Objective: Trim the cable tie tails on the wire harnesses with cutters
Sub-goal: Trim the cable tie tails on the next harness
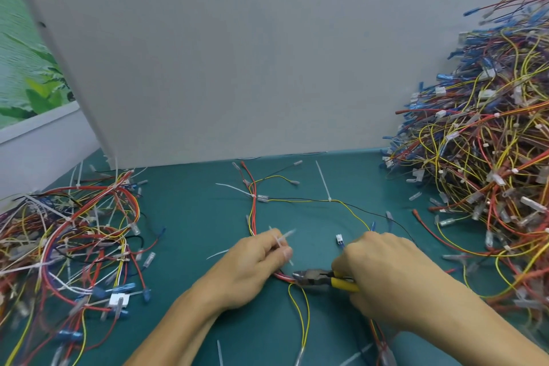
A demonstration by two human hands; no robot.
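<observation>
cutters [312, 276], one pair, in right hand [386, 273] grip, curled round yellow handles [344, 284]; left hand [249, 264] pinches one cable tie tail [285, 235]; two harness heaps [74, 241] [481, 157] at left and right tabletop [190, 217] edges.

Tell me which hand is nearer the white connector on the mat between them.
Right. The right hand, holding the cutters, lies just right of and below the connector; the left hand, pinching a tie tail, sits farther off to its left.

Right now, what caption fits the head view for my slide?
Right hand holds cutters at a harness gripped by the left hand.
</observation>
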